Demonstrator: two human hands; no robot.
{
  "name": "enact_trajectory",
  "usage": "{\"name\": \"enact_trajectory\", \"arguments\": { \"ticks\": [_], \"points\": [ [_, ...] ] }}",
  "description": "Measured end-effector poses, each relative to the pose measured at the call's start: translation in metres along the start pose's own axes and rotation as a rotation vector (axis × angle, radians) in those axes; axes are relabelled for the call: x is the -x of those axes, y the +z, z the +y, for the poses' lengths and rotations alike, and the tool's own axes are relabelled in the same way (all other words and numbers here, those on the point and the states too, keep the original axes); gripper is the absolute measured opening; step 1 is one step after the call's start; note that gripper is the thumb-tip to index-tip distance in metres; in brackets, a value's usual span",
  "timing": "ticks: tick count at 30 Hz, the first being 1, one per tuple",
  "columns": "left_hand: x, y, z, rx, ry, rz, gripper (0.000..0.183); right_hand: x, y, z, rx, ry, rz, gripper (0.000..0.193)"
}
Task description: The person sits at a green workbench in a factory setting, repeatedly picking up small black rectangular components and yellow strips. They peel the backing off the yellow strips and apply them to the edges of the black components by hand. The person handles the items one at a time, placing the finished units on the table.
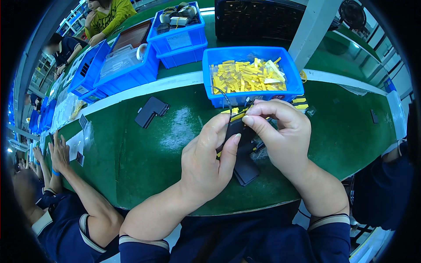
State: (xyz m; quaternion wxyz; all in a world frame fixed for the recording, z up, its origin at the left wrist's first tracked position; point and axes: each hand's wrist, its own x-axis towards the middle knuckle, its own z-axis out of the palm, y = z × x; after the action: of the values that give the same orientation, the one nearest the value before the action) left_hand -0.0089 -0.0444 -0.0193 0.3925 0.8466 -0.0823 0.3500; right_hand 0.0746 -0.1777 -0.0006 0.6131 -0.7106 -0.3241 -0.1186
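Note:
My left hand (204, 160) is closed round a flat black part (236, 128), held above the table. A thin black wire loops up from behind its fingers. My right hand (287, 131) pinches at the far edge of that part, where a narrow yellow strip (238, 116) lies; its thumb and forefinger meet at the strip's end. Under both hands, more flat black pieces (246, 170) rest on the green table, partly covered by the fingers. Just beyond stands a blue bin (226, 101) holding many yellow strips (245, 78).
Several black pieces (151, 112) lie left on the green tabletop (144, 166), beside a whitish scuffed patch. More blue bins (131, 72) line the back left. A grey post (313, 33) rises behind the strip bin. A co-worker's arm (87, 188) reaches onto the table at left.

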Motion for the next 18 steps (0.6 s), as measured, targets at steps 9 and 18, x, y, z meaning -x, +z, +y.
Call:
{"name": "enact_trajectory", "arguments": {
  "ticks": [9, 18],
  "points": [
    [-0.003, 0.002, -0.004, -0.08, 0.132, 0.048, 0.037, -0.004, -0.002, 0.001, 0.166, -0.145, -0.035, 0.006],
    [-0.009, -0.005, -0.007, 0.052, -0.197, -0.032, 0.031, -0.004, -0.007, -0.007, 0.058, -0.221, -0.245, 0.01]
  ]
}}
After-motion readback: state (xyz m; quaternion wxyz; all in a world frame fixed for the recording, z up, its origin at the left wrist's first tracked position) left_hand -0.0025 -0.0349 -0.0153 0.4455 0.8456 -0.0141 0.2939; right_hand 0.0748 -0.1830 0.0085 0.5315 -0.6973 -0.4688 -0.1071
